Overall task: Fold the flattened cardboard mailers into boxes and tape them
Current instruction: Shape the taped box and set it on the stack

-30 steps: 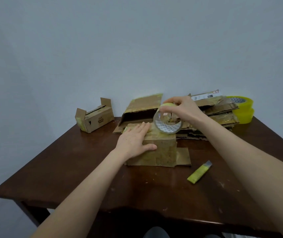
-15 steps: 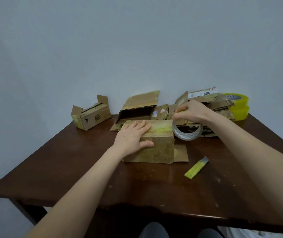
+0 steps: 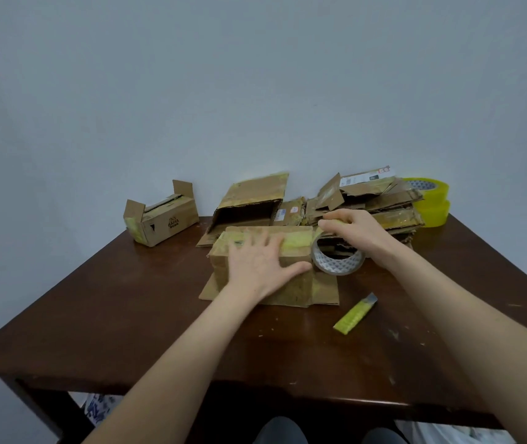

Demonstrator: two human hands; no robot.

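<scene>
A folded cardboard box [image 3: 294, 283] stands in the middle of the dark wooden table [image 3: 121, 315], its bottom flaps spread on the wood. My left hand [image 3: 262, 261] lies flat on the box's top, fingers spread, thumb down the front face. My right hand [image 3: 350, 229] grips a roll of clear tape [image 3: 337, 262] just off the box's right end. A yellowish strip of tape runs from the roll across the box top toward my left hand.
A yellow utility knife [image 3: 355, 314] lies right of the box. A stack of flattened mailers [image 3: 384, 203] sits behind, with an open-ended box [image 3: 249, 203] and a small folded box [image 3: 163, 219] to the left. Two yellow tape rolls [image 3: 430, 200] stand at the far right.
My right hand has carried the tape roll from above the box's top down past its right end, drawing tape over the top. My left hand stays pressed on the box.
</scene>
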